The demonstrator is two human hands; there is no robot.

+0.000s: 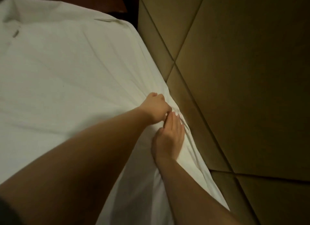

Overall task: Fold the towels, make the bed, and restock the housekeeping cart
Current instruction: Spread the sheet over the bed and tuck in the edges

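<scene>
**Sheet (pixel 67 74) gripped at the bed's edge beside the padded panel (pixel 234 74)**

Nearest the camera, the right hand (pixel 169 137) lay flat on the white sheet at the side edge of the bed. Its fingers were straight and together with the thumb spread, pressing the cloth and grasping nothing. Just beyond it, almost touching its fingertips, the left hand (pixel 156 107) was curled into a fist round a bunch of the same sheet. Creases fanned out from that grip across the bed, and the sheet covered the mattress top. The tan padded panel, crossed by diagonal seams, stood close along this edge. Farther off, a dark reddish surface (pixel 100 0) showed past the bed's far corner.
</scene>
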